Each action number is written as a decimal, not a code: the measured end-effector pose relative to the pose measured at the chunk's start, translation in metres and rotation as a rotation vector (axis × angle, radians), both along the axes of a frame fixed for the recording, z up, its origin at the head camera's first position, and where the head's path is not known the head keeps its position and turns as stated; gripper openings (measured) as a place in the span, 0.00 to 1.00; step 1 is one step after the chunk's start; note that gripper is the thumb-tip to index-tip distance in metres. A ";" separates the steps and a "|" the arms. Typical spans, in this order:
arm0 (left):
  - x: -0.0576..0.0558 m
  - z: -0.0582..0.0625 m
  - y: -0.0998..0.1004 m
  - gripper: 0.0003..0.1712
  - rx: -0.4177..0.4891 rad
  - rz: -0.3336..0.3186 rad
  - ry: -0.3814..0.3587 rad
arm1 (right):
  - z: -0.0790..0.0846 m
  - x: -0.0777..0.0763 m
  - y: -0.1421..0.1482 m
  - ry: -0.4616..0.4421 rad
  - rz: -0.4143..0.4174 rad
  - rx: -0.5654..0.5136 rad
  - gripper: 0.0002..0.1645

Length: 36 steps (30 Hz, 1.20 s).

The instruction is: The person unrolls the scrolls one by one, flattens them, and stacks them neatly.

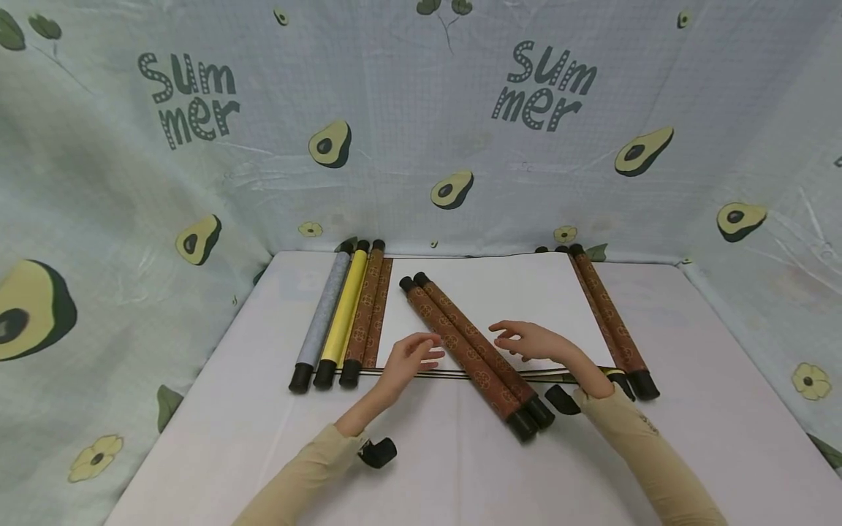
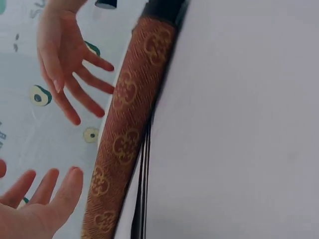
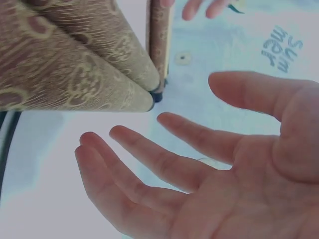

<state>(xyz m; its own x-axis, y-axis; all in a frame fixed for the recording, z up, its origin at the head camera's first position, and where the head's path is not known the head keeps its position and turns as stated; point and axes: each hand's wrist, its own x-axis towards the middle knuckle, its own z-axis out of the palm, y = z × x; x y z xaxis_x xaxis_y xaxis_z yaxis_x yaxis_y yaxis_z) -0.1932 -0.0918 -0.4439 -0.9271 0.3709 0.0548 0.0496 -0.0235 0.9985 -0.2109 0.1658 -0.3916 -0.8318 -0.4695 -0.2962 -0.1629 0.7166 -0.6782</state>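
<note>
Two brown patterned scrolls (image 1: 476, 351) with black end caps lie side by side, slanting over a spread white sheet (image 1: 506, 292). My left hand (image 1: 408, 361) is held just left of them, its fingers spread and loosely bent, holding nothing. On their other side hovers my right hand (image 1: 536, 342), also relaxed around nothing. The left wrist view shows one patterned scroll (image 2: 127, 109) apart from the left hand's fingers (image 2: 65, 199), with the right hand beyond. In the right wrist view the right palm (image 3: 249, 189) faces the camera, clear of the scrolls (image 3: 84, 74).
At the table's left lie a grey roll (image 1: 322, 314), a yellow roll (image 1: 345, 307) and a brown roll (image 1: 364, 307). Another brown roll (image 1: 608, 318) lies along the sheet's right side. A printed cloth (image 1: 395, 95) hangs behind the white table (image 1: 217, 438).
</note>
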 end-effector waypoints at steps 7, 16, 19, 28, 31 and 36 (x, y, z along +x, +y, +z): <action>-0.003 0.005 0.007 0.23 0.286 0.141 -0.317 | 0.001 -0.021 -0.002 -0.214 -0.133 -0.145 0.29; -0.025 -0.028 0.018 0.28 0.455 0.213 -0.432 | -0.011 -0.044 -0.012 -0.344 -0.205 -0.225 0.29; -0.032 -0.040 0.020 0.30 0.490 0.206 -0.469 | -0.014 -0.050 -0.015 -0.386 -0.239 -0.245 0.30; -0.014 -0.006 0.028 0.35 0.549 0.209 -0.599 | -0.021 -0.060 -0.017 -0.517 -0.299 -0.344 0.30; -0.012 -0.002 0.028 0.34 0.593 0.216 -0.630 | -0.022 -0.061 -0.018 -0.549 -0.282 -0.366 0.31; -0.015 -0.005 0.030 0.36 0.617 0.238 -0.637 | -0.024 -0.061 -0.020 -0.559 -0.276 -0.375 0.31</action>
